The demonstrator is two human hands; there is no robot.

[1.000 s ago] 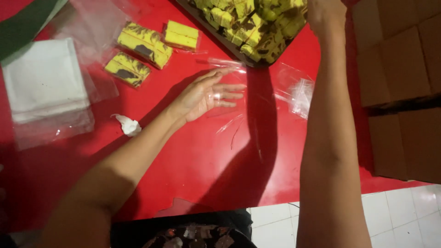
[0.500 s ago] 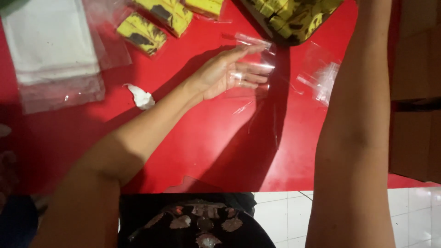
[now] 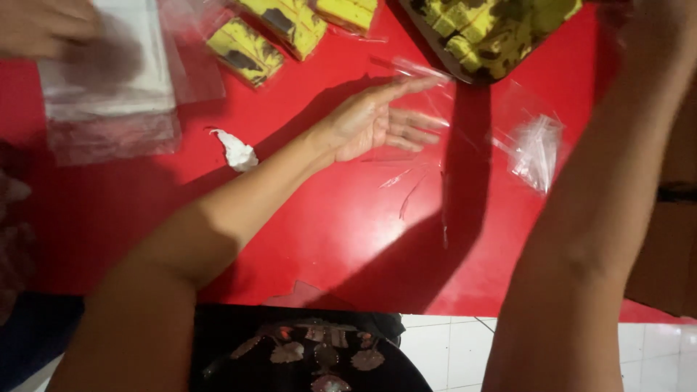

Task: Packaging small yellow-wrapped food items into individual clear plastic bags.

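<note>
Clear, crinkly plastic bag [image 3: 435, 138] lies flat on the red table [image 3: 305, 239], pinned under the left hand [image 3: 374, 120], fingers spread. Right hand, at one o'clock, is out of view above the tray of yellow-and-brown cake slices [image 3: 494, 33].

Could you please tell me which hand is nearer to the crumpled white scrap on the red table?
Left. The left hand lies just right of the crumpled white scrap; the right hand is out of view.

Inspector A: Single head-worn view, looking steeply down and forward onto the red table [image 3: 305, 239], at close range.

Inspector B: Confirmed. Both forearms enter from the lower edge; the tiled floor [image 3: 450, 348] shows at the bottom, the tray of cake pieces [image 3: 494, 29] at the upper edge. No second view.
</note>
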